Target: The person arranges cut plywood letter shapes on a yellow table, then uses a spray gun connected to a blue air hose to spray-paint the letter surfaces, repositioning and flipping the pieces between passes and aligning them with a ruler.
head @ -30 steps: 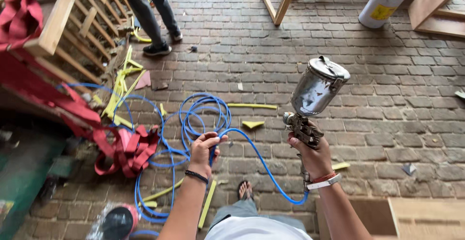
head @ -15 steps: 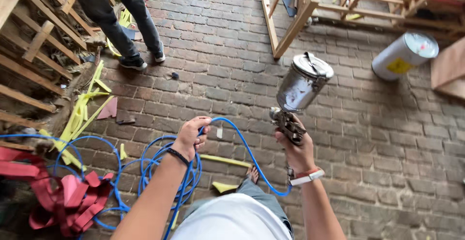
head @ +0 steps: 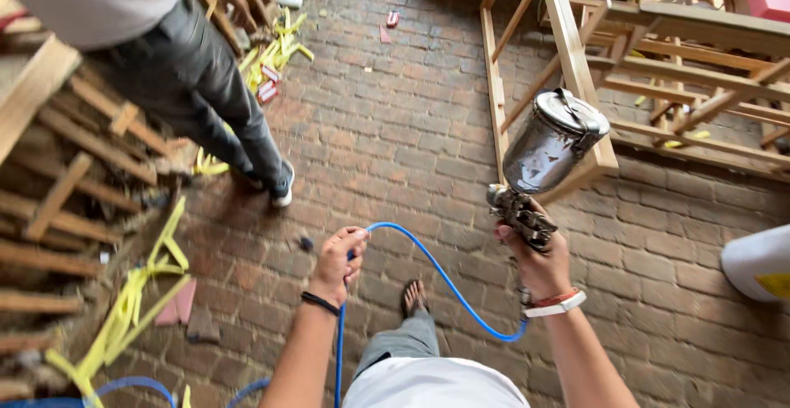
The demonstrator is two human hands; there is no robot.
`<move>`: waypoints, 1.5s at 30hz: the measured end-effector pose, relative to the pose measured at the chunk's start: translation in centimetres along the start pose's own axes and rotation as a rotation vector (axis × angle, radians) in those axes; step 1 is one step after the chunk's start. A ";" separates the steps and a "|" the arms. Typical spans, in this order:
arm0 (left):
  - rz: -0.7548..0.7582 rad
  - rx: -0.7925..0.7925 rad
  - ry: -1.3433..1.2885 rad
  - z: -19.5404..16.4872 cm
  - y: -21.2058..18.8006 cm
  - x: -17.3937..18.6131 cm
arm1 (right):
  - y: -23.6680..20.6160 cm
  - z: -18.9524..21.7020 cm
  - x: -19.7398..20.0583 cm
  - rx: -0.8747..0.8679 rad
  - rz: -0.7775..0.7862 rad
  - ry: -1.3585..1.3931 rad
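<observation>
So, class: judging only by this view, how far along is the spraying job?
Done: the spray gun is raised in the right hand, its lidded metal cup upright, and the blue hose is gathered in the left hand. In hand: managing the hose. Left: the wooden frames look bare, with no spray visible.

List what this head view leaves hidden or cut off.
- Hose: its join to the spray gun sits behind the right hand.
- Hose end: cut by the bottom edge below the left hand.
- Bystander: cut by the top edge.
- Drum: cut by the right edge.
</observation>
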State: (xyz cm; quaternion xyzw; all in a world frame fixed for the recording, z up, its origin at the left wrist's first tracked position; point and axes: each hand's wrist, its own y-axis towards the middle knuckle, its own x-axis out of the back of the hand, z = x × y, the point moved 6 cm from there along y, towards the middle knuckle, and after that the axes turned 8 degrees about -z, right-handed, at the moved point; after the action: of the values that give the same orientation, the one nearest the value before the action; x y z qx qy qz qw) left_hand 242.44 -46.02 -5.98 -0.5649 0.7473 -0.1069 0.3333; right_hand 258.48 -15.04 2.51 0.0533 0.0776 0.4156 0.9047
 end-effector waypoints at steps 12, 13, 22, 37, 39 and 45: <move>-0.026 0.031 0.097 -22.8 43.0 -21.7 | 50.3 -9.3 -5.1 -0.019 0.003 0.009; -0.042 0.038 0.065 -24.8 46.8 -22.9 | 55.4 -10.4 -6.3 -0.015 0.026 0.013; -0.239 -0.106 -0.120 -45.9 72.9 -29.6 | 97.4 -11.5 -23.3 -0.066 0.282 0.224; -0.280 -0.160 -0.211 -79.0 123.3 -30.0 | 150.8 -21.3 -57.2 -0.106 0.395 0.098; -0.297 -0.175 -0.203 -83.6 128.6 -30.1 | 156.7 -23.0 -61.4 -0.128 0.413 0.118; -0.470 -0.237 -0.268 -95.9 145.5 -27.6 | 177.1 -29.7 -78.7 -0.118 0.611 0.209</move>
State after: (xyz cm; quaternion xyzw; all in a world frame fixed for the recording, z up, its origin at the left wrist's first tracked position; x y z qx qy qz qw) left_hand 74.44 7.81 -1.17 -0.7664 0.5528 -0.0177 0.3267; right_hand 70.76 41.03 9.37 -0.0211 0.1264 0.6747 0.7269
